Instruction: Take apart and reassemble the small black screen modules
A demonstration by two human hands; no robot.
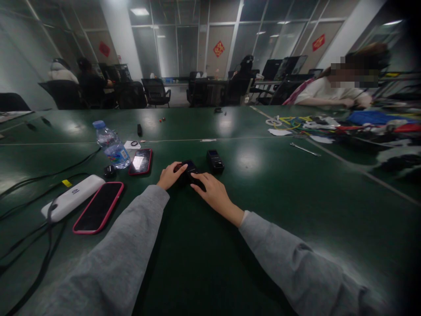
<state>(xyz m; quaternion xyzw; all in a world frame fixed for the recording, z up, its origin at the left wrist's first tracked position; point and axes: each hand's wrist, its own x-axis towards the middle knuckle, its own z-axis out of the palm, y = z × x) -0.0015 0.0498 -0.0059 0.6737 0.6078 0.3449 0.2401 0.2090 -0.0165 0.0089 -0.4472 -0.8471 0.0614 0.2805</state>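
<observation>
Fingers of left hand (171, 174) and right hand (212, 193) being curled over small black device (188, 169).
Small black device is being pinned flat on green table (279, 210), gripped from both sides; it is being judged light, rigid, smooth plastic, possibly slippery, best pinched by its side edges. Second black box (215, 160) is being seen just beyond, not touching.

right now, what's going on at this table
A person holds a small black device on the green table, left hand at its left end, right hand over its near side. A second black box sits just beyond, untouched. To the left lie two red-cased phones, a water bottle and a white power bank. Another person sits far right among cables.
</observation>
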